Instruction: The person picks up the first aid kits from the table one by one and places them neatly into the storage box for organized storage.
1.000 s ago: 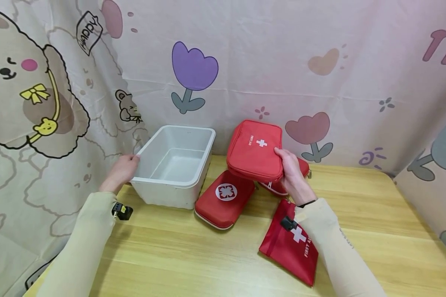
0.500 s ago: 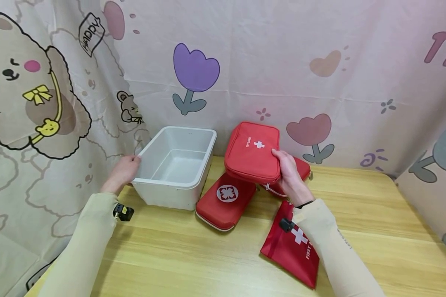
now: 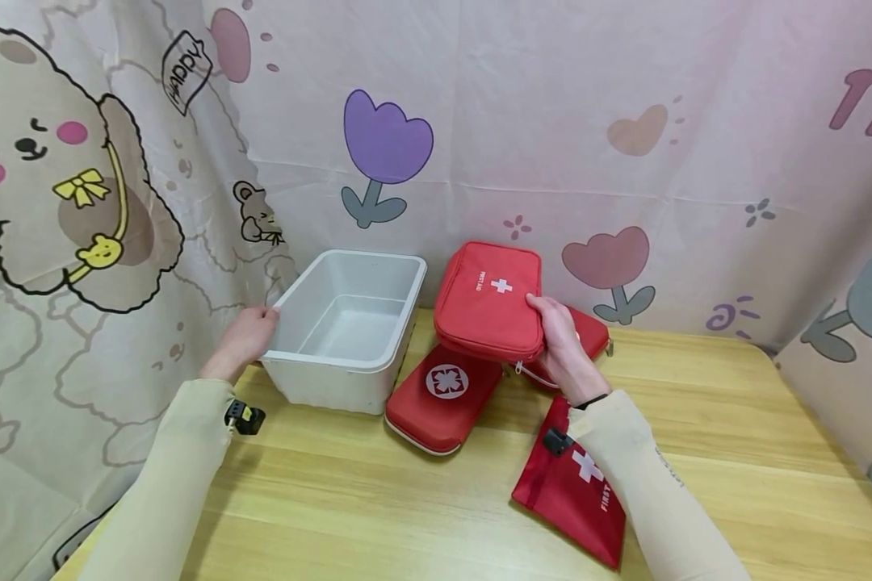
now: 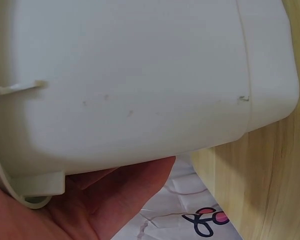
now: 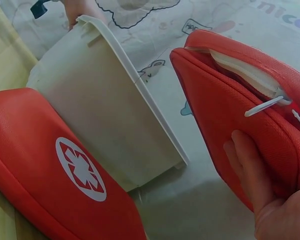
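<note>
In the head view my left hand grips the left rim of a white plastic bin with nothing inside it. The left wrist view has my fingers curled under that rim, against the outer wall. My right hand holds a red first aid pouch by its right side, raised over the other cases. Seen from the right wrist, fingers press the pouch's underside near a white zipper pull. Below it lie a red hard case with a round white emblem and another red case.
A flat red first aid bag lies on the wooden table, partly under my right forearm. Patterned curtains hang behind the table and along its left side. The bin stands close to the back curtain.
My right hand has carried the red pouch slightly left, uncovering more of the case behind it. The left hand keeps its grip on the bin's rim.
</note>
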`<state>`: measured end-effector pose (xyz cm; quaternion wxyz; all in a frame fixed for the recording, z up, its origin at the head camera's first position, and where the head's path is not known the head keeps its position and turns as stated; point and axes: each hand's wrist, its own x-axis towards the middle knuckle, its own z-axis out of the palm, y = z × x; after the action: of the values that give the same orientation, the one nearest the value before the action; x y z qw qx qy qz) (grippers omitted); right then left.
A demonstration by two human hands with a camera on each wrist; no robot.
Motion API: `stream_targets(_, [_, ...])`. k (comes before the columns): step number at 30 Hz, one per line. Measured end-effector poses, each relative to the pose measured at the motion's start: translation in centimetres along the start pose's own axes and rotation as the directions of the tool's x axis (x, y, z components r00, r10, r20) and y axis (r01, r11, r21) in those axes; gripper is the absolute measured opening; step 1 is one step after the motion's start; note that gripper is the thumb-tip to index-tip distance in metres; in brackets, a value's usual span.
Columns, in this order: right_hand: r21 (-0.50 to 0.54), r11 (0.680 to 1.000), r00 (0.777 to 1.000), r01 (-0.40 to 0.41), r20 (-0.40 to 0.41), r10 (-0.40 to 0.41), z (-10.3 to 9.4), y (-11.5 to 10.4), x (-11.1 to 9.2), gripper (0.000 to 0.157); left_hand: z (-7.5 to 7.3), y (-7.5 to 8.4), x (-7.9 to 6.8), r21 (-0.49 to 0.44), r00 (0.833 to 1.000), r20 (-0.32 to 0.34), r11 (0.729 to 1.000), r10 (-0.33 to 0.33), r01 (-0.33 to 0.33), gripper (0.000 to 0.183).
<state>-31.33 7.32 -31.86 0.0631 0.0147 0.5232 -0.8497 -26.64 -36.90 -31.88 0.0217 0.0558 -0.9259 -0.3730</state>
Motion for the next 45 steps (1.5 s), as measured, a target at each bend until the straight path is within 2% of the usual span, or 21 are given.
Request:
stream_targets(11, [-0.028, 1.0, 0.999, 0.005, 0.034, -0.004, 1.0, 0.3, -0.1, 0.024, 0.3, 0.0, 0.1, -0.007, 1.0, -0.001, 1.0, -0.009, 0.009, 0.063])
stream_targets(21, [-0.031, 0.999, 0.999, 0.014, 0.032, -0.013, 2.1, 0.7, 0.2, 0.024, 0.2, 0.0, 0.0, -0.006, 1.0, 0.004, 1.0, -0.012, 0.013, 0.063])
stream_targets(38, [-0.019, 1.0, 0.999, 0.016, 0.05, -0.015, 3.8, 1.4, 0.9, 0.044, 0.0, 0.1, -0.2, -0.005, 1.0, 0.004, 1.0, -0.014, 0.014, 0.062])
stream_targets(45, [-0.075, 0.997, 0.999, 0.009, 0.043, -0.006, 4.6, 1.2, 0.8, 0.044, 0.0, 0.2, -0.2, -0.006, 1.0, 0.002, 1.0, -0.012, 0.012, 0.062])
